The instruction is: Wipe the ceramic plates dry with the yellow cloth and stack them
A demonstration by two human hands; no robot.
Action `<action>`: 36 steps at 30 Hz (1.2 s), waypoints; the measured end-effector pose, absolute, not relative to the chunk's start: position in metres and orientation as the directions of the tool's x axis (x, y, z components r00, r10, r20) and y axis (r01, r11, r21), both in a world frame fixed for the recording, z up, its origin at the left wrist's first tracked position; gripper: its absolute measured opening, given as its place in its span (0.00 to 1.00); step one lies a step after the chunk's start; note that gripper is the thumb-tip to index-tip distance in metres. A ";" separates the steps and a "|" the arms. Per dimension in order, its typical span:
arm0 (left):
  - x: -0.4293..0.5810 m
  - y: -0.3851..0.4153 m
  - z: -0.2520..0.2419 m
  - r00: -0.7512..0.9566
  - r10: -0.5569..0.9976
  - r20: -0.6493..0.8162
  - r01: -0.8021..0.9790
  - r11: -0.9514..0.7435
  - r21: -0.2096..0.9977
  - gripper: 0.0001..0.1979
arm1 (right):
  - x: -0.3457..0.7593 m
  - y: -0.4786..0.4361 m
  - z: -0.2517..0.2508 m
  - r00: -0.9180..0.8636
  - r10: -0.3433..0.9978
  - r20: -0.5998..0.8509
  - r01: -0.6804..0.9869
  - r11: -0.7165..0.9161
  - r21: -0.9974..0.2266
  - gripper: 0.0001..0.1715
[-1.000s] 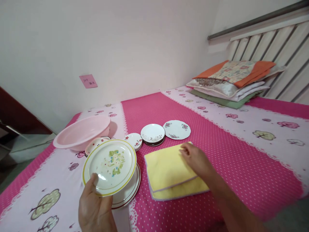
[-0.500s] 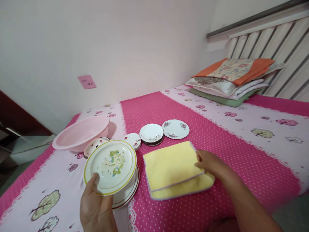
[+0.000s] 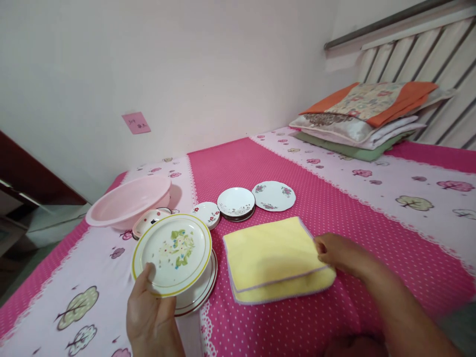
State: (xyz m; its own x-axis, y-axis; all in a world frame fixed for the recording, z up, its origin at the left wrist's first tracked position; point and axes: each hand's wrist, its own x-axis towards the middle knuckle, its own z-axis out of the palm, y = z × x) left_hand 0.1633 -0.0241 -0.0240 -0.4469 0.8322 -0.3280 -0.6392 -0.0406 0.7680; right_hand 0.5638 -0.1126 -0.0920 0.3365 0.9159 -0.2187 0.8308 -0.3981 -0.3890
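My left hand (image 3: pixel 150 317) grips the near rim of a white plate (image 3: pixel 173 254) with a yellow edge and a green flower print, held tilted just above a stack of red-rimmed plates (image 3: pixel 197 292). My right hand (image 3: pixel 340 253) pinches the right edge of a folded yellow cloth (image 3: pixel 271 258) that lies flat on the pink dotted bedspread (image 3: pixel 334 208).
A pink basin (image 3: pixel 128 201) sits at the back left with a small patterned dish (image 3: pixel 148 220) in front of it. Small white floral plates (image 3: pixel 237 202) (image 3: pixel 274 195) (image 3: pixel 207 214) lie behind the cloth. Folded bedding (image 3: pixel 364 116) is stacked at the far right by a slatted headboard.
My right hand has slid from the top of the cloth to its right edge and closed on it. The plate in my left hand has barely moved.
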 end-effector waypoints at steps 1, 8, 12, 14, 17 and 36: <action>0.163 -0.024 -0.024 -0.448 0.831 -0.330 -0.643 -0.042 0.765 0.20 | 0.560 -0.114 -0.086 0.342 0.912 -0.227 0.841 -0.404 -0.360 0.07; 0.165 -0.025 -0.021 -0.433 0.840 -0.328 -0.647 -0.035 0.762 0.20 | 0.476 -0.109 -0.070 -0.072 0.993 -0.094 0.867 0.016 -0.498 0.11; 0.165 -0.024 -0.024 -0.428 0.843 -0.326 -0.649 -0.036 0.760 0.20 | 0.451 -0.097 -0.090 -0.104 0.986 -0.132 0.931 0.049 -0.363 0.15; 0.165 -0.024 -0.025 -0.430 0.844 -0.321 -0.657 -0.049 0.752 0.20 | 0.454 -0.095 -0.092 -0.098 0.991 -0.092 0.919 0.054 -0.390 0.13; 0.167 -0.024 -0.026 -0.429 0.836 -0.343 -0.678 -0.047 0.733 0.21 | 0.462 -0.098 -0.087 -0.125 0.989 -0.080 0.880 0.073 -0.469 0.11; 0.179 -0.036 -0.039 -0.150 0.907 -0.394 -0.804 0.120 0.582 0.20 | 0.507 -0.054 -0.169 0.279 0.936 0.216 0.948 -0.231 -0.221 0.33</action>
State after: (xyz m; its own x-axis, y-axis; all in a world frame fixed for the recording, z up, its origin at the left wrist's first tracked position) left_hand 0.1789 -0.0361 -0.0393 -0.1497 0.9068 -0.3941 -0.8041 0.1203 0.5822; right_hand 0.5066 -0.0537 -0.1687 0.2787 0.9357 0.2163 0.9476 -0.2312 -0.2206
